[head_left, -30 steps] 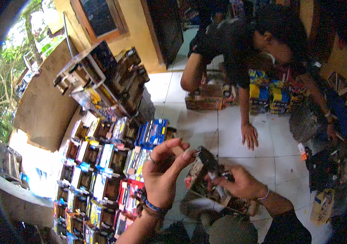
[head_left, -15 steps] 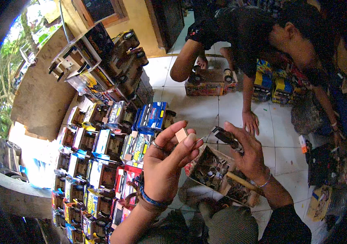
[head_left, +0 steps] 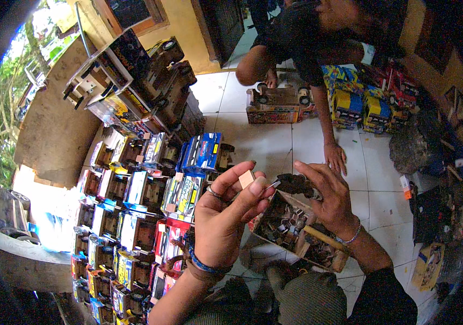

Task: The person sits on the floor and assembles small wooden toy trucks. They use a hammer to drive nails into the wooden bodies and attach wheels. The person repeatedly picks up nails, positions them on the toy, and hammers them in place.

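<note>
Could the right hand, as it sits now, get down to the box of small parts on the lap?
Probably yes: the right hand hovers just above the open wooden box with nothing between them, though it already holds a dark tool, so picking would be awkward.

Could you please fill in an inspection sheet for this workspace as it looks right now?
Surface: white tiled floor, with small scraps and a few dark marks.
Job's things: small pale wooden block pinched in the left hand; dark hand tool gripped by the right hand, its tip near the block; open wooden box of small parts below both hands.
Clutter: rows of painted toy trucks on the left; bigger toy trucks piled behind them; more colourful trucks on the right.
Fingers: left shut on the block; right shut on the tool.
Cables: nothing seen.
Surroundings: another person crouching opposite, one hand on the floor; yellow wall, dark doorway.
</note>
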A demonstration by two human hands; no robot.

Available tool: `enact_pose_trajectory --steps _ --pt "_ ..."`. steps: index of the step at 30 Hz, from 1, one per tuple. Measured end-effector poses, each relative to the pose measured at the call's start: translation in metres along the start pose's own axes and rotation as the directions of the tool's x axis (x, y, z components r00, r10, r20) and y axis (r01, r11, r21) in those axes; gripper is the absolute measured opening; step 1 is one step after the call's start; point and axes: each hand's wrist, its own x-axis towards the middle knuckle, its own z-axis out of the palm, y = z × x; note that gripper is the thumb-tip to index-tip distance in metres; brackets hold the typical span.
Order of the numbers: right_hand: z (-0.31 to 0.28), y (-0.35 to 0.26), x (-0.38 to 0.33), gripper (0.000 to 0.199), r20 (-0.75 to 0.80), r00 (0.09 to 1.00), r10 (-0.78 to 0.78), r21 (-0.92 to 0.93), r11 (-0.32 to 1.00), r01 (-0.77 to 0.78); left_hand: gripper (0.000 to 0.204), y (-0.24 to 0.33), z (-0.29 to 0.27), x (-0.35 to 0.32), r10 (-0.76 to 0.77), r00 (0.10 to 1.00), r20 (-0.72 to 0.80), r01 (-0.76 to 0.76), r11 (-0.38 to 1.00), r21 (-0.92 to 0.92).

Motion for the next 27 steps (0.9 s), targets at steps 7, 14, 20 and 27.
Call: enact_pose_trajectory --steps 7,14,20,27 --pt "0.001 0.002 -0.002 0.056 -0.018 1.0 -0.019 0.021 1.0 0.019 0.043 -0.003 -0.001 0.001 0.026 0.999 0.048 -0.027 1.0 0.008" --pt "0.014 0.0 -0.007 0.059 -0.015 0.999 0.052 0.086 0.995 -0.051 0.044 -0.009 -0.003 0.003 0.091 0.993 0.075 -0.09 0.996 -0.014" --pt "0.017 0.001 -0.005 0.066 0.012 0.998 0.062 0.104 0.993 -0.063 0.042 -0.012 -0.001 0.002 0.12 0.99 0.067 -0.12 0.993 -0.014" --pt "0.012 -0.008 -0.007 0.033 0.198 0.931 0.307 0.35 0.865 -0.359 0.04 -0.01 -0.003 0.004 0.156 0.987 0.024 -0.153 0.985 -0.082"
